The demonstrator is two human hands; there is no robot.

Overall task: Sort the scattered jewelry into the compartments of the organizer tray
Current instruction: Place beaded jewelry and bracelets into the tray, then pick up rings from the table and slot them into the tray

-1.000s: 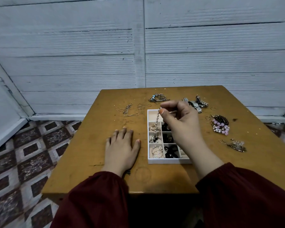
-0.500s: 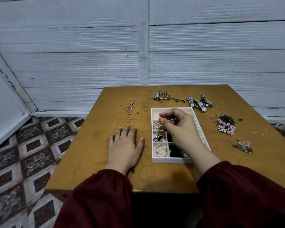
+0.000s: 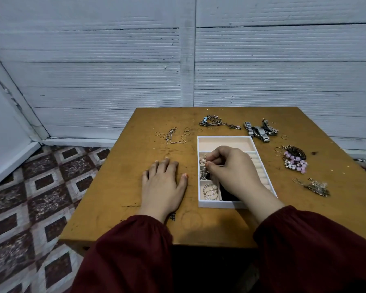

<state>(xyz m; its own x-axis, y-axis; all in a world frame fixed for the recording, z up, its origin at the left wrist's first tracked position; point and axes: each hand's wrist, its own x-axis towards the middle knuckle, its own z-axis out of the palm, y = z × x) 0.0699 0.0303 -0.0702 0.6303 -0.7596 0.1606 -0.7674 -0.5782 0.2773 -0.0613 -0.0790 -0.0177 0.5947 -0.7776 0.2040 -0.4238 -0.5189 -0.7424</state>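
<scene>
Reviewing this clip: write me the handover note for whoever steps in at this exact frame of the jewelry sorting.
Left hand: open, flat on the table, holding nothing.
Right hand: over the organizer tray, with a pinch grip on a small silvery piece at the left column.
Done: hoop earrings and dark items sit in the near compartments. The far long compartment looks bare.
Left: thin rings and chain, bangles, watches, pink beads and a silvery cluster lie on the table outside the tray.
</scene>
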